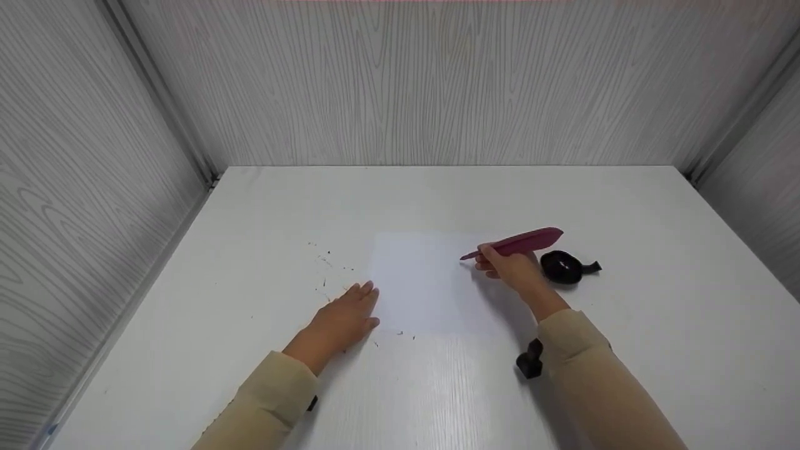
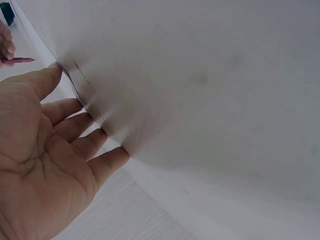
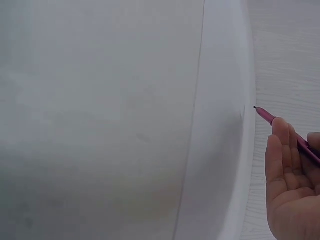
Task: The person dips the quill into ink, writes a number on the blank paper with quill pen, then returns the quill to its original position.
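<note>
My right hand [image 1: 509, 267] pinches a dark red feather pen [image 1: 528, 242] between thumb and fingers. Its tip points left, close over the right part of a white sheet of paper [image 1: 415, 284]. In the right wrist view the slim barrel [image 3: 265, 114] of the pen slants up from the fingers to a dark point. My left hand [image 1: 342, 317] lies palm down with straight fingers, its fingertips at the sheet's left edge. The left wrist view shows those fingertips [image 2: 115, 156] pressing on a white surface.
Just right of the right hand sits a shiny black dish with a short handle [image 1: 562, 267]. A small black knobbed object [image 1: 530, 361] stands beside the right sleeve. Dark specks [image 1: 325, 262] dot the white table left of the paper. Wood-grain panels [image 1: 400, 81] enclose the back and sides.
</note>
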